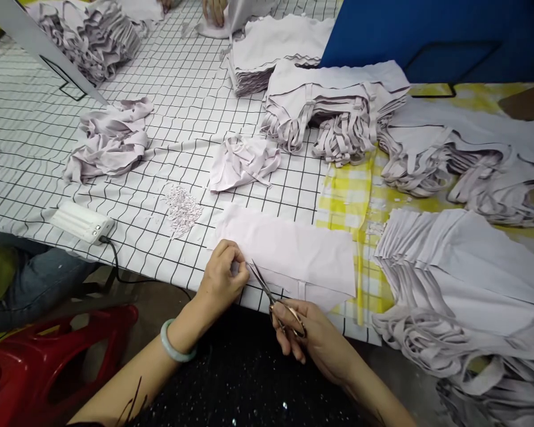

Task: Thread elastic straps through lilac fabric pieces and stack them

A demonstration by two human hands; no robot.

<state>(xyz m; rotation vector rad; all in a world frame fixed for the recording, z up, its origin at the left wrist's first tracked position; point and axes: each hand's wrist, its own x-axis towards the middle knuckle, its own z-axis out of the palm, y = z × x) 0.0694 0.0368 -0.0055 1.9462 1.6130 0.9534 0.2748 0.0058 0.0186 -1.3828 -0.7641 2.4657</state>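
A pale pink garment with thin straps lies flat at the table's front edge. Over its left corner, my left hand is closed in a pinch on the garment's edge. My right hand grips a pair of scissors with gold-coloured handles. The blades point up and left, their tips just right of my left fingers, beside the garment's near edge. Whether the tips touch the cloth I cannot tell. Further back lies a crumpled pale garment, and left of it a small heap of fabric snippets.
Stacked strappy garments stand at the back, more on the right. A white power bank with a black cable sits front left. A blue panel rises at back right. A red stool stands lower left. Another person's hand shows at the top.
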